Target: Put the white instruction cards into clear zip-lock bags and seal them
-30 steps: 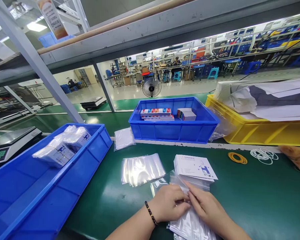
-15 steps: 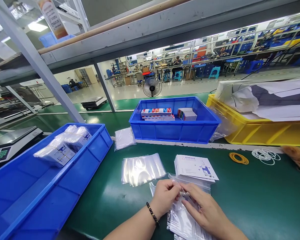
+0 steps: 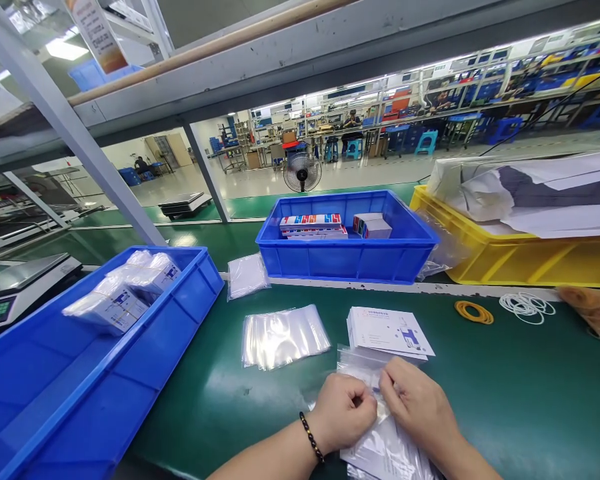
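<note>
Our left hand [image 3: 344,410] and right hand [image 3: 420,408] meet knuckle to knuckle, fingers curled tight, both pinching the far mouth edge of a filled clear zip bag [image 3: 385,448]. The bag lies on the green mat [image 3: 505,400] directly beneath and toward us from the fingertips; long axis runs near-to-far, mouth pointing away. Both hands equally near. Just beyond: a stack of printed cards [image 3: 387,330]; to its left, empty clear bags [image 3: 284,335].
</note>
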`<state>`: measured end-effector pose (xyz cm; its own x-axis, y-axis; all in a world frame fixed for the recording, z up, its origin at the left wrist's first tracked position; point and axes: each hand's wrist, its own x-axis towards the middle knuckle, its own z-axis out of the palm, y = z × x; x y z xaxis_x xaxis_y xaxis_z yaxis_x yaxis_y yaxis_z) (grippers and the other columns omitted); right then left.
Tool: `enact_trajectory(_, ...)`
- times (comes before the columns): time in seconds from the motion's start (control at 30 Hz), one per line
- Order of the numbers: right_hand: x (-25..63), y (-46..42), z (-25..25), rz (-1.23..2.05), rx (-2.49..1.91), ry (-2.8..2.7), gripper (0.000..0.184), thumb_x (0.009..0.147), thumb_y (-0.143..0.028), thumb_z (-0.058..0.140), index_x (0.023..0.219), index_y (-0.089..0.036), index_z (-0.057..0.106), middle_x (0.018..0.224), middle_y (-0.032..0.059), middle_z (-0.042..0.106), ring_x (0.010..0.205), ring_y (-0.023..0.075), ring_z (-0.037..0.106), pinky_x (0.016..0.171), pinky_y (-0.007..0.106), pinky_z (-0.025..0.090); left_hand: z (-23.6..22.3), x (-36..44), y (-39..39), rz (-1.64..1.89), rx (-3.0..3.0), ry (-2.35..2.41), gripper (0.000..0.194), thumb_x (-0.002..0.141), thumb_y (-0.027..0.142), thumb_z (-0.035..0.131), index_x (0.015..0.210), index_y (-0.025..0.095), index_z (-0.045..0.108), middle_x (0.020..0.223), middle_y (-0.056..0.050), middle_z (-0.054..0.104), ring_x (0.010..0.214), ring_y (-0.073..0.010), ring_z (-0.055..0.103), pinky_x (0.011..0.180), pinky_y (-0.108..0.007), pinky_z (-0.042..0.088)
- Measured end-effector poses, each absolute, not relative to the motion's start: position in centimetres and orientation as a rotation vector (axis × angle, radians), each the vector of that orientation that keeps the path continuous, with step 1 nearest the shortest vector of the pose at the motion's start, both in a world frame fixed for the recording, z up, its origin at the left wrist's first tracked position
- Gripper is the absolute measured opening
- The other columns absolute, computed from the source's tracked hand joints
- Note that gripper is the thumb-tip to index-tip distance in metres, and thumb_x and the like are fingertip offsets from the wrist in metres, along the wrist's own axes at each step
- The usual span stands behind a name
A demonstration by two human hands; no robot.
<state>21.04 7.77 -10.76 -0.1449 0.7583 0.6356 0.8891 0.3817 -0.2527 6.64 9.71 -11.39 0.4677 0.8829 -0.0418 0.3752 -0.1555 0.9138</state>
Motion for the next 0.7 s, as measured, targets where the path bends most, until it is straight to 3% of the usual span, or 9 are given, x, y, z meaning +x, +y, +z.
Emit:
enact_trajectory(0.07,21.3,7.8,-10.5,-0.251,-1.384,-1.913,0.033,0.089,-0.025,0.034,0.057,-0.022,0.043,0.051,-0.0019,0.045,0.045,0.0101,0.044,0.044,0.022,0.036,-11.3,6.6,9.9,0.666,1.667,1.098,0.026,0.065,0.020,0.047,0.042,0.018,0.034,0.044,0.006,0.032,0.047,-0.0080,0.031,0.047,-0.021,0.025)
enact_trajectory(0.17,21.3,7.5,-9.9,-0.170,-1.208,-1.978,0.018,0.085,-0.033,0.044,0.086,-0.018,0.054,0.067,0.0026,0.055,0.056,0.0129,0.054,0.049,0.022,0.045,-11.0,6.4,10.5,0.734,1.502,1.128,0.024,0.066,0.026,0.045,0.045,0.018,0.039,0.046,0.005,0.036,0.048,-0.0083,0.033,0.047,-0.021,0.027)
enact_trajectory(0.23,21.2,7.3,-9.8,-0.102,-1.122,-2.052,0.021,0.081,-0.032,0.050,0.096,-0.018,0.055,0.074,0.0048,0.057,0.062,0.0147,0.057,0.053,0.024,0.048,-10.9,6.2,10.9,0.753,1.417,1.115,0.024,0.066,0.031,0.046,0.046,0.018,0.042,0.046,0.005,0.037,0.048,-0.0085,0.034,0.048,-0.022,0.028)
enact_trajectory(0.4,21.9,7.5,-10.2,0.097,-1.133,-2.105,0.021,0.086,-0.020,0.039,0.084,-0.021,0.060,0.064,0.0029,0.059,0.056,0.0143,0.057,0.052,0.024,0.048,-10.3,5.6,11.1,0.805,1.417,1.095,0.027,0.071,0.035,0.043,0.051,0.018,0.048,0.045,0.003,0.040,0.046,-0.0106,0.038,0.048,-0.024,0.033)
enact_trajectory(0.5,22.6,7.6,-9.9,0.388,-1.154,-2.077,0.025,0.088,-0.023,0.036,0.081,-0.021,0.060,0.062,0.0020,0.060,0.055,0.0141,0.058,0.050,0.024,0.048,-9.6,4.9,11.1,1.091,1.800,0.989,0.021,0.075,0.029,0.041,0.070,0.016,0.057,0.069,-0.005,0.059,0.067,-0.0166,0.053,0.067,-0.031,0.042)
enact_trajectory(0.57,22.9,7.6,-9.2,0.572,-1.137,-2.070,0.027,0.089,-0.024,0.035,0.081,-0.022,0.060,0.063,0.0018,0.062,0.057,0.0143,0.060,0.052,0.024,0.049,-9.3,4.5,11.2,1.143,2.105,0.798,0.020,0.075,0.023,0.043,0.084,0.018,0.060,0.080,-0.007,0.064,0.080,-0.0186,0.056,0.083,-0.036,0.040)
enact_trajectory(0.63,23.1,7.5,-8.5,0.703,-1.146,-2.080,0.028,0.089,-0.028,0.036,0.075,-0.022,0.059,0.062,0.0008,0.062,0.056,0.0141,0.058,0.052,0.024,0.048,-9.1,4.1,11.3,1.004,2.294,0.673,0.020,0.073,0.019,0.045,0.086,0.019,0.060,0.074,-0.005,0.064,0.079,-0.0185,0.056,0.084,-0.036,0.040)
enact_trajectory(0.7,23.3,7.5,-7.9,0.755,-1.203,-2.082,0.031,0.087,-0.034,0.040,0.063,-0.021,0.055,0.057,-0.0005,0.057,0.051,0.0132,0.054,0.048,0.023,0.045,-9.2,4.0,11.4,0.859,2.369,0.717,0.013,0.071,0.018,0.048,0.076,0.019,0.060,0.064,-0.003,0.061,0.073,-0.0180,0.054,0.075,-0.032,0.042)
